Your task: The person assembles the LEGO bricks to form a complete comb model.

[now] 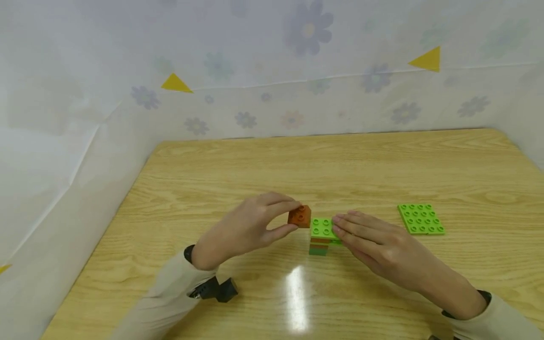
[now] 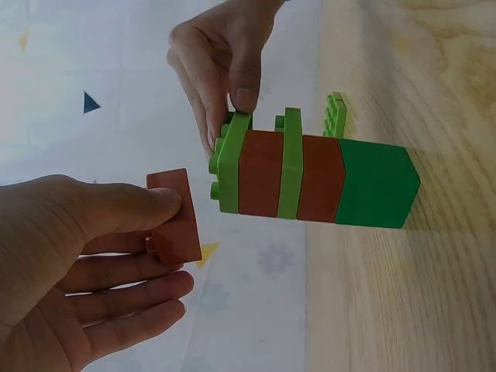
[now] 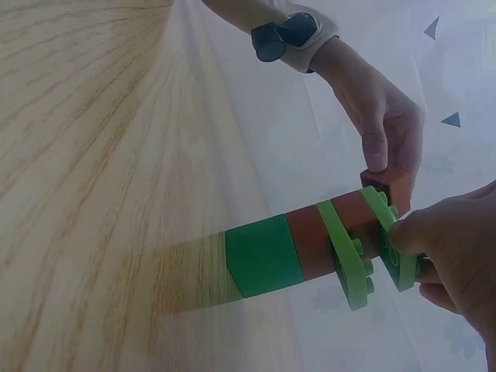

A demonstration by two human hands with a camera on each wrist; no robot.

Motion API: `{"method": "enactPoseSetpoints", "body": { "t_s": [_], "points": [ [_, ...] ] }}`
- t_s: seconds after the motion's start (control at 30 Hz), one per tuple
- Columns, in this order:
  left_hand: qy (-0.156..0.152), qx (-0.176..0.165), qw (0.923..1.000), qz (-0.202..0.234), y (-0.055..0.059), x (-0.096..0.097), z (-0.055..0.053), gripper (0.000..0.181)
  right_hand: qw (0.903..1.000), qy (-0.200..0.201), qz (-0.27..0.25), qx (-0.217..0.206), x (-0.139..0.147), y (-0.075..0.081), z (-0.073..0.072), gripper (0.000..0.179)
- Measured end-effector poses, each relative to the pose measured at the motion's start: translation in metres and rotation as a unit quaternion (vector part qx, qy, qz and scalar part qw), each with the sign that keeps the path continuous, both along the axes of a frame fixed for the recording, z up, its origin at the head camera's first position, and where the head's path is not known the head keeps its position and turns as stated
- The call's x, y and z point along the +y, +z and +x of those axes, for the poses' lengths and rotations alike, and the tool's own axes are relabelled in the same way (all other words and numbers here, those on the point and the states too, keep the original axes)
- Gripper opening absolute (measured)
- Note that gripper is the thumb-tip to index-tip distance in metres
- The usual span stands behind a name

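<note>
Between thumb and fingers, my left hand (image 1: 248,219) pinches a reddish-brown toy brick (image 1: 300,217), raised just left of a stack of bricks. The stack has a dark green block (image 2: 378,184) at its base. Above that come a brown brick (image 2: 320,178), a light green plate (image 2: 291,167), a second brown brick (image 2: 260,172) and a top light green plate (image 1: 321,227) with studs up. My right hand (image 1: 382,248) grips the right part of the top plate, fingers covering some studs. Both green plates jut out rightward past the brown bricks.
A separate light green studded square plate (image 1: 421,219) lies on the wooden table (image 1: 238,174), right of the stack. A white cloth wall (image 1: 263,113) with flowers rises behind the table's far edge. A dark wrist device (image 1: 216,289) hangs under the left sleeve.
</note>
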State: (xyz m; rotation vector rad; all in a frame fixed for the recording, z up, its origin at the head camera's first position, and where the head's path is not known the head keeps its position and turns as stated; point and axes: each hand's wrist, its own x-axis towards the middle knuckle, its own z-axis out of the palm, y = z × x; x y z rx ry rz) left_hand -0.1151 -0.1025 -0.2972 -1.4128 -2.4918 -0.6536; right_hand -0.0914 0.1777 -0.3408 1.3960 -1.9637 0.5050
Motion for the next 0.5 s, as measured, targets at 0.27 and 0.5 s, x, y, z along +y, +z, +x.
{"method": "enactPoseSetpoints", "body": {
  "t_s": [0.27,0.5],
  "points": [
    [-0.016,0.003,0.9994,0.030,-0.001,0.009,0.006,0.037,1.0000,-0.005,0.001,-0.003,0.000,-0.001,0.001,0.043],
    [-0.019,0.005,0.9986,0.050,-0.009,0.016,0.008,0.041,0.9999,-0.005,0.008,-0.010,0.001,0.000,0.002,0.042]
  ]
}}
